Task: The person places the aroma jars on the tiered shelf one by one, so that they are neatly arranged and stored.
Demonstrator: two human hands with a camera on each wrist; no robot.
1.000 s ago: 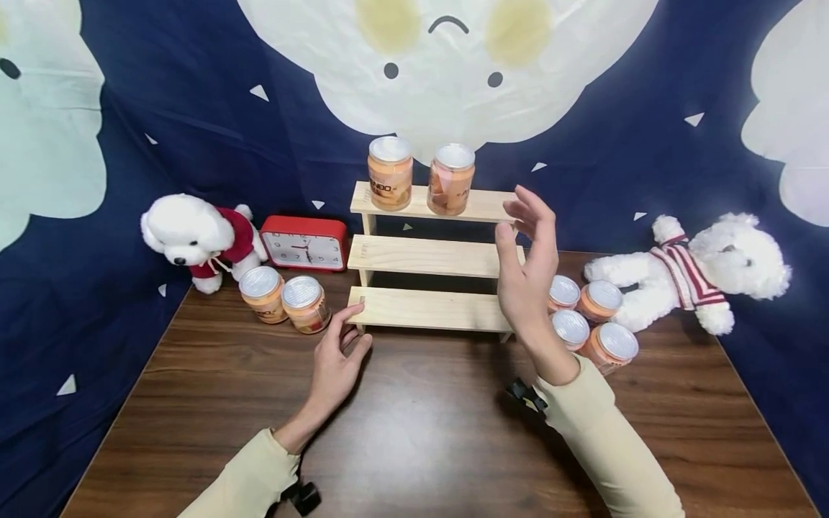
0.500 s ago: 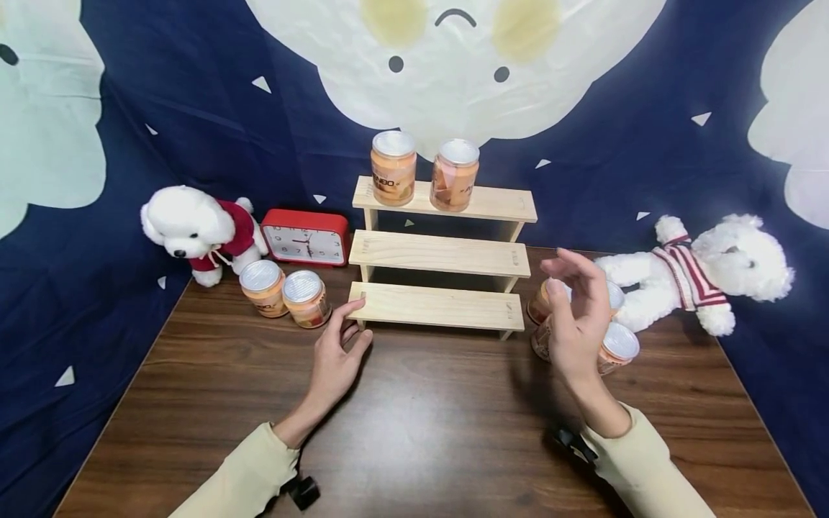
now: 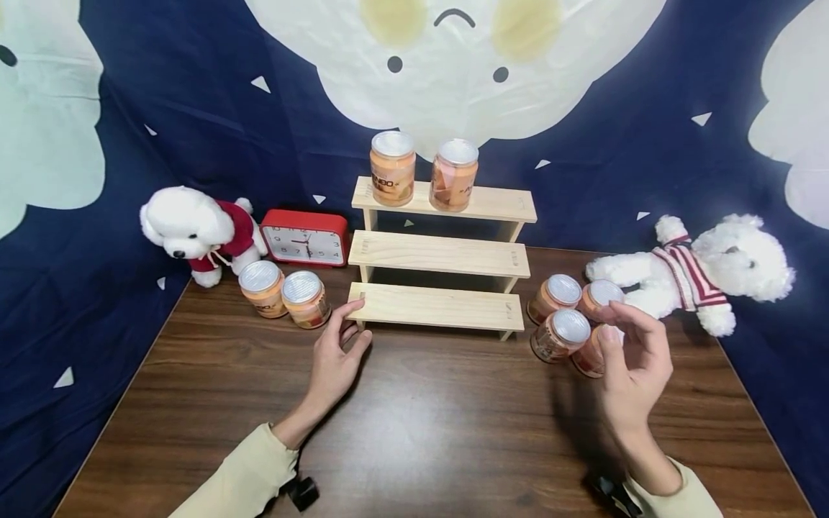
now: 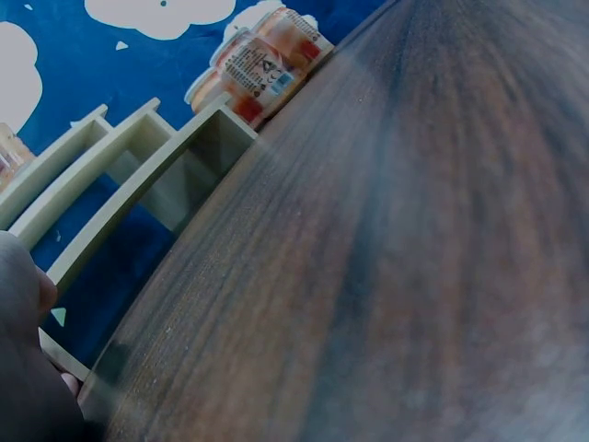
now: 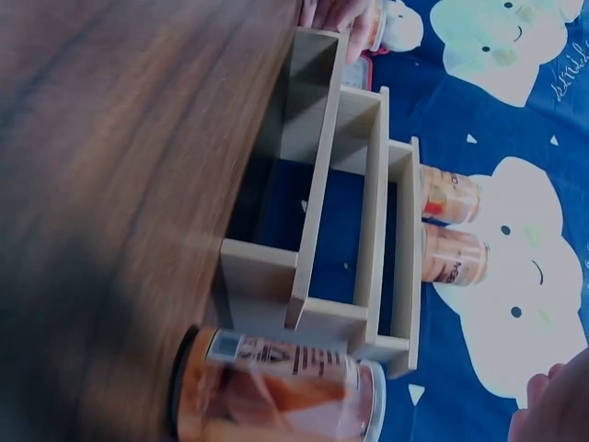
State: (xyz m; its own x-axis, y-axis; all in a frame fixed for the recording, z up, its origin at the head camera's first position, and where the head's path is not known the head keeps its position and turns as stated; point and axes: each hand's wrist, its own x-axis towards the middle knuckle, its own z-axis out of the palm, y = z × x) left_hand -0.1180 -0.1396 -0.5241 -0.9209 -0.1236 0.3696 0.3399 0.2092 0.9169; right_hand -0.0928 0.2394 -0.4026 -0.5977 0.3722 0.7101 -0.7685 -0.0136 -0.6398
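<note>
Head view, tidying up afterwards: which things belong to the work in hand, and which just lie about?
In use: wooden shelf, jars on top, right jars, left jars, hands.
Lying about: red clock, two plush dogs.

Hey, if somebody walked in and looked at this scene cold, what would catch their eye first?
Probably the three-tier wooden shelf at the back middle of the table, with two orange jars on its top step. Next, the right hand reaching over a cluster of four jars to the right of the shelf, while the left hand touches the lowest step. White plush dogs lie at both sides.
</note>
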